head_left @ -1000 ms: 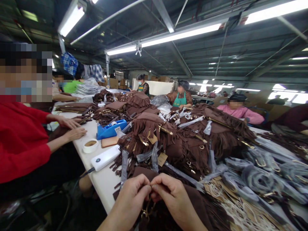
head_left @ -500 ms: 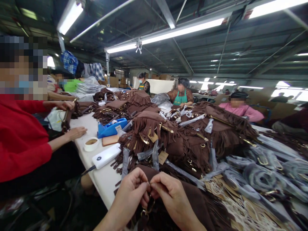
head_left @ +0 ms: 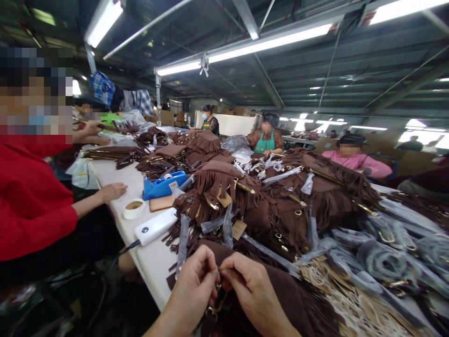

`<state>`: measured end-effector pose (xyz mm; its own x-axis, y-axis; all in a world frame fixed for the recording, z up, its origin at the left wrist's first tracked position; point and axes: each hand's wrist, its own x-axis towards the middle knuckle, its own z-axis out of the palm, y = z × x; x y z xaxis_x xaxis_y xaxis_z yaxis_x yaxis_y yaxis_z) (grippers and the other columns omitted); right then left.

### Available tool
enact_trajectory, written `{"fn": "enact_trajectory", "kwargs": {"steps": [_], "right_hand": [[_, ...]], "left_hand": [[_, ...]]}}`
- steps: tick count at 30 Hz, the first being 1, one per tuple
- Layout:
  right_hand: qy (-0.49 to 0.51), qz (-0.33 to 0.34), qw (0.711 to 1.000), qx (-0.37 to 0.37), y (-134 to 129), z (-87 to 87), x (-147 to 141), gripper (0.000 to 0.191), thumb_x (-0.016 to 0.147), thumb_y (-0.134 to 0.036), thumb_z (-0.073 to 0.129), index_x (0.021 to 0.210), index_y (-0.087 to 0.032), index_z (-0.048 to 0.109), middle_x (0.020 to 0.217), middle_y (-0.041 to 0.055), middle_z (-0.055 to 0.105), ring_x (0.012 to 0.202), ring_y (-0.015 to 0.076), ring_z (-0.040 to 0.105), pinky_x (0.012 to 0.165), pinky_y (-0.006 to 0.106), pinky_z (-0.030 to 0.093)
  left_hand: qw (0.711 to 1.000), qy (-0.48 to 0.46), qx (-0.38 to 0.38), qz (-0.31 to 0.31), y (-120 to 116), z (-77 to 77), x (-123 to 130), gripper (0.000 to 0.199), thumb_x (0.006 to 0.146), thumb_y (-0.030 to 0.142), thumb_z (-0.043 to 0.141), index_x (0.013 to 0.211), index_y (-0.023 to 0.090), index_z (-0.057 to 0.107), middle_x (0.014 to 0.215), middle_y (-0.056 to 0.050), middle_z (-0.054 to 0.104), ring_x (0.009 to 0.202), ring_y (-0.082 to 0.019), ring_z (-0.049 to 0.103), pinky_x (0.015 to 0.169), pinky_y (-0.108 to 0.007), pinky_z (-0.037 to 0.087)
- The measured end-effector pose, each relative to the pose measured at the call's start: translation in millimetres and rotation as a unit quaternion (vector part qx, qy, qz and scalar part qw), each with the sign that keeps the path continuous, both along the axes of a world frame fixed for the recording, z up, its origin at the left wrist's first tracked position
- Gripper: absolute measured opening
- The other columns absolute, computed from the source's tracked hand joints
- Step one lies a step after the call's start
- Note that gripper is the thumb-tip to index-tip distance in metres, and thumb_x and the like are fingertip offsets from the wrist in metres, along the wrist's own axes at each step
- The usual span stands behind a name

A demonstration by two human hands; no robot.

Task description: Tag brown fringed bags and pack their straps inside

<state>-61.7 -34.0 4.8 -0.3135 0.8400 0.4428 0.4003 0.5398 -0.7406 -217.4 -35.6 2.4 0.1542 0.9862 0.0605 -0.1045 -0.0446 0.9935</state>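
Near the bottom centre, my left hand [head_left: 198, 285] and my right hand [head_left: 250, 288] meet with their fingertips pinched together. Between them is a small metal piece, mostly hidden by the fingers, with gold-coloured hardware [head_left: 210, 311] hanging just below. Under both hands lies a dark brown fringed bag [head_left: 287, 290]. Directly beyond it rises a heap of brown fringed bags [head_left: 259, 210] with gold zips, rings and plastic-wrapped parts. A square tan tag [head_left: 239, 230] hangs on the heap's front.
To the left are a white power bank [head_left: 156, 227], a tape roll [head_left: 133, 208] and a blue tape dispenser [head_left: 164, 185]. Wrapped straps [head_left: 382, 257] and white cords [head_left: 347, 299] lie right. A person in red [head_left: 31, 201] sits at left; others work beyond.
My hands stay pinched together in nearly the same place. The red-sleeved person's upper hand has moved up and back, and the brown item it held by the table edge has gone from there.
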Motion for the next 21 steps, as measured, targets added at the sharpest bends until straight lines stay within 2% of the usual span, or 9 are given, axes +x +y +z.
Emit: {"fn": "enact_trajectory", "kwargs": {"steps": [5,9,16,19,21], "right_hand": [[-0.004,0.013,1.0,0.003,-1,1.5,-1,0.021,0.09,-0.01,0.051,0.072,-0.02,0.057,0.068,-0.0026,0.058,0.062,0.0117,0.055,0.06,0.02,0.039],[-0.023,0.013,0.998,0.049,-2,2.7,-5,0.023,0.091,-0.009,0.048,0.073,-0.02,0.057,0.068,-0.0015,0.058,0.062,0.0121,0.054,0.059,0.02,0.038],[-0.046,-0.01,0.996,0.071,2,-8.8,-8,0.024,0.089,-0.006,0.045,0.075,-0.019,0.059,0.071,0.0008,0.058,0.065,0.014,0.056,0.059,0.022,0.04],[-0.053,-0.024,0.995,0.079,1,-1.2,-8,0.026,0.091,-0.007,0.044,0.077,-0.02,0.06,0.072,0.0012,0.061,0.067,0.0144,0.059,0.061,0.022,0.044],[-0.052,-0.051,0.992,0.1,-9,2.8,-10,0.027,0.095,-0.009,0.04,0.085,-0.02,0.062,0.081,0.0036,0.065,0.074,0.0153,0.062,0.066,0.023,0.048]], "left_hand": [[1.0,0.002,-0.003,-0.017,-1,-3.4,-1,0.017,0.074,0.03,0.057,0.074,0.023,0.042,0.058,0.007,0.05,0.043,-0.008,0.047,0.037,-0.014,0.034],[0.999,0.01,-0.03,-0.005,-3,-5.0,0,0.02,0.073,0.034,0.057,0.075,0.023,0.04,0.057,0.008,0.05,0.041,-0.008,0.046,0.036,-0.015,0.034],[0.997,0.057,-0.034,0.029,2,-15.4,5,0.017,0.073,0.034,0.052,0.074,0.023,0.04,0.048,0.009,0.048,0.038,-0.009,0.046,0.035,-0.015,0.033],[0.998,0.062,-0.019,0.011,6,-13.1,2,0.015,0.076,0.034,0.052,0.076,0.023,0.041,0.049,0.009,0.052,0.038,-0.009,0.049,0.037,-0.015,0.036],[0.999,0.045,-0.01,-0.014,10,-7.1,-1,0.014,0.076,0.032,0.052,0.077,0.023,0.041,0.05,0.009,0.052,0.039,-0.009,0.051,0.039,-0.015,0.038]]}}
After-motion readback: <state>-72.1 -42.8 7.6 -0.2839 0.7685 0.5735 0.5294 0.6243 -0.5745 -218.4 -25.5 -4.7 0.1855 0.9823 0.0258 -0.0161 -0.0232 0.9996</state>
